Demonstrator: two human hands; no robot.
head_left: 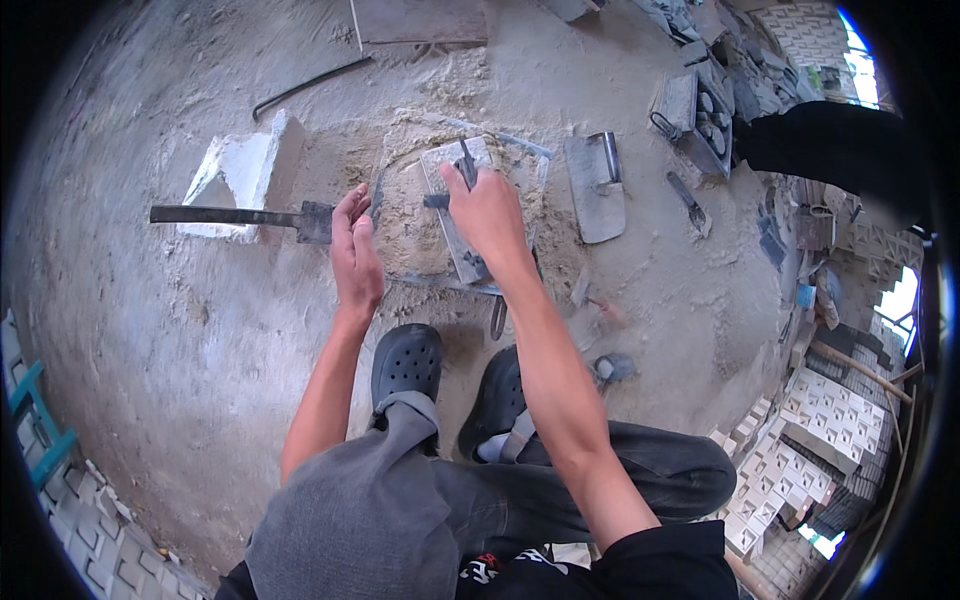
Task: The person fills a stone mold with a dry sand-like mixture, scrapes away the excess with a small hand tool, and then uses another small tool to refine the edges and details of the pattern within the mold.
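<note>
My right hand (485, 215) is closed around a dark metal piece (467, 163) on top of a pale rectangular board (455, 240). A dark end of that piece sticks out past the fingers, and the palm hides its middle. The board lies tilted on a patch of sandy powder (400, 230) inside a flat, dusty frame. At the powder's left edge my left hand (355, 245) stands edge-on, its fingers mostly straight and a little bent. Beside it is a dark long-handled tool (235, 215), whose flat end meets the hand's outline; I cannot tell whether they touch.
A white angular block (275, 155) stands under the tool's handle. Right of the powder lie a flat metal trowel (597, 195) and a small trowel (690, 205). Farther off are an open box (695, 120), a bent bar (310, 85) and stacked pale patterned blocks (840, 415).
</note>
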